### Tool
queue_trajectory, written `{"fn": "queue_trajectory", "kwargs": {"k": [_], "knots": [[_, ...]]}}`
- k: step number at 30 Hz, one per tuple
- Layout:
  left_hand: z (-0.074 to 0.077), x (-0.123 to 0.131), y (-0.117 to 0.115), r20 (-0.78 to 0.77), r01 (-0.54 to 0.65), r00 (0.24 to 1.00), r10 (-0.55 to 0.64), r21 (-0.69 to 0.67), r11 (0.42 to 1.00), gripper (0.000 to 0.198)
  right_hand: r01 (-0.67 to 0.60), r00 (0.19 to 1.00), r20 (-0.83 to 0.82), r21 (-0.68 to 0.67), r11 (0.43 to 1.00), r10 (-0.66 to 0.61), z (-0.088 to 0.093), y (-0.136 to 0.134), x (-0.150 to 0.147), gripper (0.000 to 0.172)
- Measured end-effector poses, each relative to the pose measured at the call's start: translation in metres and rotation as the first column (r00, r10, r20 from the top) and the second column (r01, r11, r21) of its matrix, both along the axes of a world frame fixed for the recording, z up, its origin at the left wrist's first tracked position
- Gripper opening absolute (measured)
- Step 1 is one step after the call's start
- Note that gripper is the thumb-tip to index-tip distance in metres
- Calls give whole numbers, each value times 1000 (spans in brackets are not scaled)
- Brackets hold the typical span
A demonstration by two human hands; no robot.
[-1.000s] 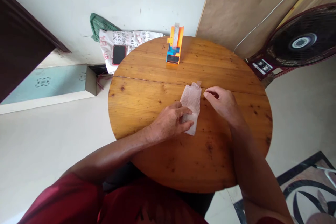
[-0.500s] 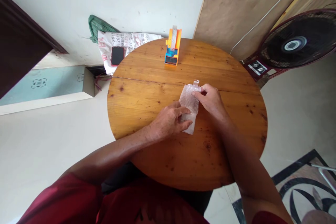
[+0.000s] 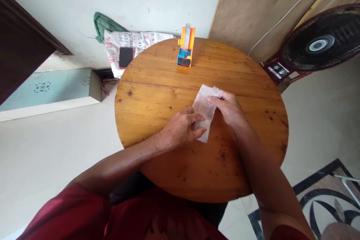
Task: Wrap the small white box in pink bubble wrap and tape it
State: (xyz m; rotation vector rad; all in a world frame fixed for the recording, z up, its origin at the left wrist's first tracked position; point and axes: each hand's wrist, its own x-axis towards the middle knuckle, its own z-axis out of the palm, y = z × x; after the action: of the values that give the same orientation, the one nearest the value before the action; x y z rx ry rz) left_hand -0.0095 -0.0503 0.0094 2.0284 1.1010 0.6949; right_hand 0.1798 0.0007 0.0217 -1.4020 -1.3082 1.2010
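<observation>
In the head view, a round table (image 3: 197,172) of glossy, knotty orange-brown planks is filling the middle, with a seam running across its far half. A small piece of bubble wrap (image 3: 203,114) is lying on it just beyond the centre. It is translucent, whitish and dimpled, roughly oblong, with its far end lifting off the wood. It is looking folded like a pouch, but whether anything is sitting inside it is not showing.

The left hand (image 3: 181,130) is resting half open on the near end of the bubble wrap, its fingers loosely bent and pressing the sheet onto the table. Whether its thumb is gripping underneath I cannot tell. The right hand (image 3: 230,108) is curling around the far right edge, its fingertips (image 3: 210,99) pinching that raised corner.

At the far rim a boxy plastic tape dispenser (image 3: 185,47), orange with a blue insert, is standing upright, well apart from the hands, with a pale strip rising from its top.

Beyond the table, a crumpled white printed sack (image 3: 140,40) is lying on the floor with a dark flat phone (image 3: 125,57) resting on it and a green bundle (image 3: 102,26) just behind. To the right, a dark round mesh fan (image 3: 320,43) is leaning beside a plywood board (image 3: 253,3).
</observation>
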Motion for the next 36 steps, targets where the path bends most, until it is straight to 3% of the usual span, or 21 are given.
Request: {"fn": "queue_trajectory", "kwargs": {"k": [6,15,22,26,36], "knots": [[1,0,0,-20,7,1000,-7,-22,1000,28,2,998,-65,84,996,4,-1,-4,-1,20],[1,0,1,-61,-6,998,4,-22,1000,25,-109,984,157,157,982,85,22,-18,-1,19],[12,3,-7,-221,-204,959,180,-89,975,37,-204,943,304,205,957,136,36,-27,-3,17],[19,3,-9,-287,-225,939,192,-86,971,37,-249,925,344,228,941,162,40,-38,-5,14],[9,4,-10,-231,-311,934,274,-143,940,43,-260,894,434,294,920,114,35,-70,-10,11]]}}
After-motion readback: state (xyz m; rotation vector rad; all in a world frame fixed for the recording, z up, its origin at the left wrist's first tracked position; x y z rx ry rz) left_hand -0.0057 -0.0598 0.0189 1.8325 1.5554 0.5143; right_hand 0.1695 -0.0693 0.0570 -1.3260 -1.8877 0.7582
